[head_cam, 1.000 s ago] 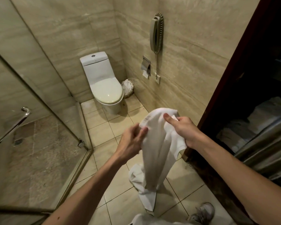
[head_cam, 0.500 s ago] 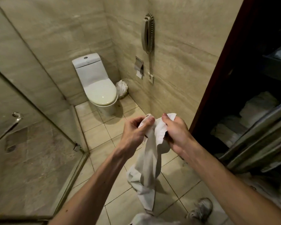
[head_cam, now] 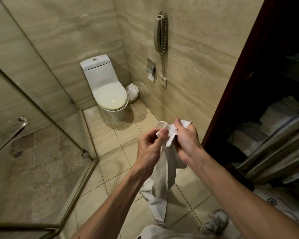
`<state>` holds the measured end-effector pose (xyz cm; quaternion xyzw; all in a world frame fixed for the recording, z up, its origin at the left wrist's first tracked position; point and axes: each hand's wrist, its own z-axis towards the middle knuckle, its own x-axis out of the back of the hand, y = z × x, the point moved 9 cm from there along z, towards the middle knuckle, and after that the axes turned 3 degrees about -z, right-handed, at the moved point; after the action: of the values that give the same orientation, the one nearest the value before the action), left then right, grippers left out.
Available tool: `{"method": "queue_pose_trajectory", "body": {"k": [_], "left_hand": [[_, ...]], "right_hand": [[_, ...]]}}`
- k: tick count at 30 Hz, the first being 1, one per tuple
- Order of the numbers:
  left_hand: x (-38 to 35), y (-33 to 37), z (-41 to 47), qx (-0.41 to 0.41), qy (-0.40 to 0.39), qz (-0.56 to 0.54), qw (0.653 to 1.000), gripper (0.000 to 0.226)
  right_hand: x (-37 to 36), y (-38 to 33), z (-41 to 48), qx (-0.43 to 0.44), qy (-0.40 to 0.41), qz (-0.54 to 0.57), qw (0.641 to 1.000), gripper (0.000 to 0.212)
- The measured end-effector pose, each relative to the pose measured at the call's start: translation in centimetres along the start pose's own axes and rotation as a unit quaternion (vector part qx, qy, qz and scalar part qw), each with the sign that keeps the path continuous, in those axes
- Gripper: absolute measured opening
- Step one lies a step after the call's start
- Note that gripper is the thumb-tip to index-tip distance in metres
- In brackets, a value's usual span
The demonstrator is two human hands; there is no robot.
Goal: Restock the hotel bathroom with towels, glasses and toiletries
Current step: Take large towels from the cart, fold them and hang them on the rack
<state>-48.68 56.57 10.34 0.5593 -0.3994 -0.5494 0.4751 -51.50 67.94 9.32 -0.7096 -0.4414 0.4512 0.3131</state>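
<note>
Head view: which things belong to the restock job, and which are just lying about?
Job:
limp white cloth towel, pinched at its top edge by the left hand and right hand
folded white towels stacked at right

Just there:
white ceramic toilet
beige wall phone
crumpled white bag beside the toilet
metal toilet-paper holder

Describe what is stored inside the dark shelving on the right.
Folded white towels lie stacked inside the shelving, behind slanted metal rails. Its upper part and back are too dark to tell.
</note>
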Motion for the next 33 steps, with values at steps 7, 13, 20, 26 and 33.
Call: {"method": "queue_pose_trajectory", "body": {"k": [7,13,20,26,33], "left_hand": [[-0.7,0.0,-0.6,-0.042,-0.044,0.067,0.996,0.034],[1.2,0.3,0.7,-0.026,0.058,0.008,0.998,0.025],[4.6,2.7,4.3,-0.001,0.064,0.01,0.998,0.029],[4.3,7.1,6.6,-0.035,-0.003,0.078,0.996,0.029],[2.7,10.5,7.8,-0.031,-0.107,0.13,0.985,0.023]], "right_hand": [[1.2,0.2,0.5,-0.015,0.043,-0.004,0.999,0.022],[-0.4,0.2,0.2,-0.034,-0.043,0.076,0.996,0.018],[3.3,-3.2,1.8,0.162,-0.052,-0.285,0.943,0.04],[1.0,-2.4,3.2,0.195,-0.204,-0.457,0.844,0.064],[-2.6,0.4,2.8,0.165,-0.308,-0.417,0.839,0.068]]}}
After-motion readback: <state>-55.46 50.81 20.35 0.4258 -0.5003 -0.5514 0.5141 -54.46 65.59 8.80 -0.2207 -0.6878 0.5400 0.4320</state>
